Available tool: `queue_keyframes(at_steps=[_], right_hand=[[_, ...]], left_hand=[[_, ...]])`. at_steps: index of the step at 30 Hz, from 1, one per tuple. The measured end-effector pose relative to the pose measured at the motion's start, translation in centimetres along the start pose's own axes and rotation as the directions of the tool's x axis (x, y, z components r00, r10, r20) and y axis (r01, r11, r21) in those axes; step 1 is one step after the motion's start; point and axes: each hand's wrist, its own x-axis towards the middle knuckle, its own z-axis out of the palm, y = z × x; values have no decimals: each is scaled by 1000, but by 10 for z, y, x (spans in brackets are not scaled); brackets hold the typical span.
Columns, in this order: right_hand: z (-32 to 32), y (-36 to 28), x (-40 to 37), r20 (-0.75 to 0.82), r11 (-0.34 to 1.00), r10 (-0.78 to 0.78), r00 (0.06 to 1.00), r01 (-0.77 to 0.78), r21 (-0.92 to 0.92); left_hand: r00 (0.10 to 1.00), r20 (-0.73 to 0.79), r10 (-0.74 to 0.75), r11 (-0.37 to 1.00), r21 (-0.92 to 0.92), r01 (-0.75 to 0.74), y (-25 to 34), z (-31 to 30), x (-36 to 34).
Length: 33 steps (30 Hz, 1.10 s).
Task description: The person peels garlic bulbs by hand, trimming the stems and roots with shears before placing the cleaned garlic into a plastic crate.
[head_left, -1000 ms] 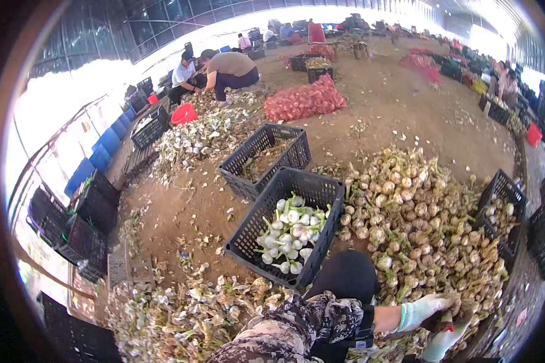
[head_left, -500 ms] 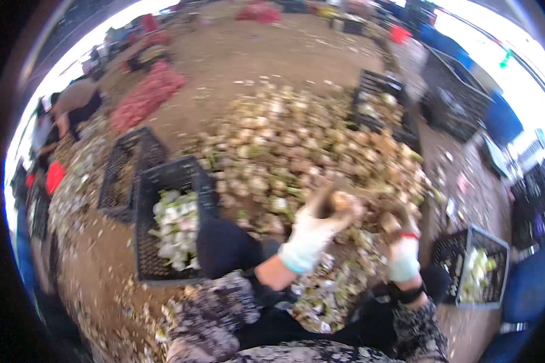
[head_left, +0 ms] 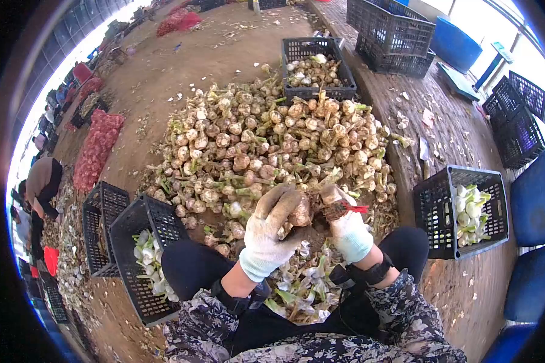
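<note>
My left hand [head_left: 269, 233], in a soiled white glove, is closed around a garlic bulb [head_left: 300, 213] with brown, dirty skin. Close beside it, my gloved right hand [head_left: 350, 235] is closed too. A red strip [head_left: 356, 209] sticks out of its grip to the right, next to a dark reddish-brown fibrous patch; what the fingers hold is mostly hidden. Both hands are over the near edge of a large heap of untrimmed garlic [head_left: 242, 142]. Below them, between my knees, lie loose peelings and stalks [head_left: 303, 281].
Black crates with cleaned white garlic stand at my left [head_left: 124, 242] and right [head_left: 433, 209]. Another crate [head_left: 321, 91] sits behind the heap. A plank edge runs along the right, with stacked crates [head_left: 393, 36] and blue containers [head_left: 530, 196]. A person [head_left: 44, 181] bends at far left.
The view has swung to the right and sharpened. My hands have come closer together, and the bulb in my left hand is now beside my right fingers.
</note>
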Motion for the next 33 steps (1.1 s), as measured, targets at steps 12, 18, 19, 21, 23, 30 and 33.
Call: queue_keyframes(at_steps=[12, 18, 19, 21, 23, 30, 33], right_hand=[[-16, -6, 7, 126, 998, 37, 991, -44, 47], [-19, 5, 9, 24, 999, -25, 999, 26, -29], [-17, 10, 10, 22, 989, -124, 992, 126, -79], [-13, 18, 10, 2, 993, -107, 994, 107, -58], [-12, 29, 13, 51, 979, -196, 979, 198, -38], [-8, 27, 16, 147, 904, -207, 967, 247, -350], [-17, 18, 16, 183, 997, 72, 980, -72, -7]], left_hand=[[995, 78, -65, 986, -151, 76, -10, 12, -1], [830, 247, -500, 476, -723, 501, -7, 23, -9], [775, 352, -525, 205, -831, 516, -13, 20, -10], [666, 477, -574, -171, -865, 472, -18, 22, -11], [613, 539, -577, -387, -842, 376, -31, 29, -19], [654, 324, -684, 325, -667, 671, -22, 17, -17], [661, 597, -455, -268, -800, 537, -30, 1, -18]])
